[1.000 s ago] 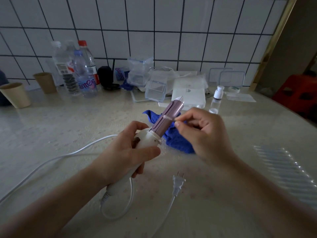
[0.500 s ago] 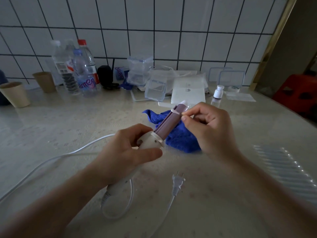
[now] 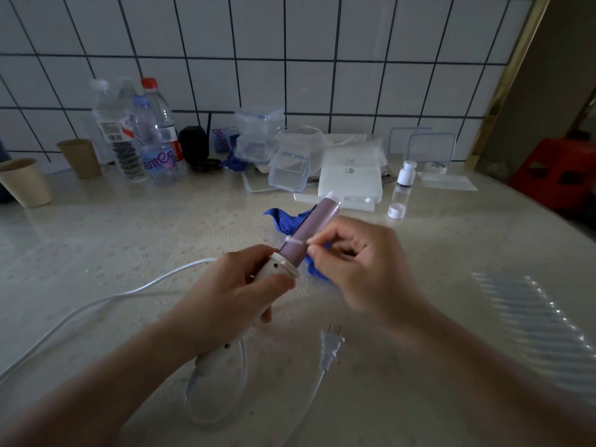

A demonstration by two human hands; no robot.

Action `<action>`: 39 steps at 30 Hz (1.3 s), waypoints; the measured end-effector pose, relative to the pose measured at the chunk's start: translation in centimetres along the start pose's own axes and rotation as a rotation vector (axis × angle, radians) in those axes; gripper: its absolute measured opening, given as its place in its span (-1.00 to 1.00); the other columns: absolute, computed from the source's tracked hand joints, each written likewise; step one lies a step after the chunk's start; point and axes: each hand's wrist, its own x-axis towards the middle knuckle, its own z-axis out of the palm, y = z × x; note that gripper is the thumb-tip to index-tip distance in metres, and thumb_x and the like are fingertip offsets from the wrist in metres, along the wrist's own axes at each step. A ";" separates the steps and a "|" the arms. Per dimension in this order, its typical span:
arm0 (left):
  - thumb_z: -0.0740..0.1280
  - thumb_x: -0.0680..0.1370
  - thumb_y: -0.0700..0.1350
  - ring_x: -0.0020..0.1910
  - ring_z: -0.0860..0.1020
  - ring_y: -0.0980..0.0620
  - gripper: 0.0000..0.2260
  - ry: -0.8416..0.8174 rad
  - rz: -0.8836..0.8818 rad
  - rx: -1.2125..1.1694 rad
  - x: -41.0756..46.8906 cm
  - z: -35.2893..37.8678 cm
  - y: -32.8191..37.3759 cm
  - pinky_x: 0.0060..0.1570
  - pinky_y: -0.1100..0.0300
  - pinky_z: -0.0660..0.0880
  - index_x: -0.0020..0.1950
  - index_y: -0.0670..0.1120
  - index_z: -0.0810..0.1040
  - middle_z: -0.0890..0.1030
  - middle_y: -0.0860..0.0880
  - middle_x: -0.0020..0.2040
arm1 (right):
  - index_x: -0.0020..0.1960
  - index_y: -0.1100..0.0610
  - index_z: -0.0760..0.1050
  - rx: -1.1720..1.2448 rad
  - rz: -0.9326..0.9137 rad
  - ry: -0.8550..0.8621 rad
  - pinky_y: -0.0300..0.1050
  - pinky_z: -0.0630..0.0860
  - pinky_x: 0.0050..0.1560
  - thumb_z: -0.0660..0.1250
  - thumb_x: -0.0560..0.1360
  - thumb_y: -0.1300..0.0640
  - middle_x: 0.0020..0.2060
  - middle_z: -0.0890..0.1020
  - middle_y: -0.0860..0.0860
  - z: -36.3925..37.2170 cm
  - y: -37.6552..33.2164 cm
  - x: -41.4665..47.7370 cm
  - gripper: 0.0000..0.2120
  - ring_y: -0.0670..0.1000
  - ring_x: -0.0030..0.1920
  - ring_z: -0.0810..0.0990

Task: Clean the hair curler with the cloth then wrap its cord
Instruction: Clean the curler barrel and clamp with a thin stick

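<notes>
My left hand (image 3: 232, 295) grips the white plastic handle (image 3: 274, 269), probably the surest hold, of the rigid, seemingly light mauve-barrelled hair curler (image 3: 317, 222) above the pale speckled desk (image 3: 129, 240), while my right hand (image 3: 361, 269) pinches a thin white swab (image 3: 295, 241) against its smooth barrel.

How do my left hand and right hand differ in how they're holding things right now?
The left hand wraps round the white handle of the hair curler; the right hand pinches a thin white swab between fingertips. The left hand steadies the curler, while the right hand's swab tip touches its purple barrel. Both work on the curler; neither holds the blue cloth.
</notes>
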 end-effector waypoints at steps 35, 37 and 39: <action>0.45 0.37 0.05 -0.51 0.47 -0.01 -0.75 -0.097 -0.010 -0.276 0.3 0.0 -1.0 -0.53 0.16 0.42 0.03 0.06 0.64 0.69 -0.25 -0.11 | -0.17 0.05 0.58 0.075 0.016 0.036 -0.34 0.24 -0.49 0.43 0.57 0.21 -0.56 0.52 -0.05 -0.8 -0.4 0.3 -0.84 -0.17 -0.57 0.27; 0.48 0.40 -0.02 -0.48 0.48 -0.05 -0.68 -0.090 -0.023 -0.246 0.4 -0.1 -1.0 -0.51 0.16 0.43 0.12 -0.02 0.57 0.71 -0.21 -0.10 | -0.16 0.05 0.59 0.083 0.007 -0.022 -0.34 0.23 -0.49 0.41 0.56 0.18 -0.57 0.51 -0.12 0.2 -0.6 -0.2 -0.87 -0.18 -0.57 0.29; 0.46 0.45 -0.05 -0.47 0.48 -0.07 -0.65 -0.083 -0.038 -0.230 0.4 -0.1 -0.9 -0.51 0.15 0.44 0.18 -0.06 0.48 0.74 -0.13 -0.06 | -0.17 0.03 0.59 0.084 0.021 0.018 -0.36 0.24 -0.48 0.42 0.55 0.17 -0.56 0.53 -0.13 -0.2 -0.5 0.1 -0.87 -0.18 -0.57 0.31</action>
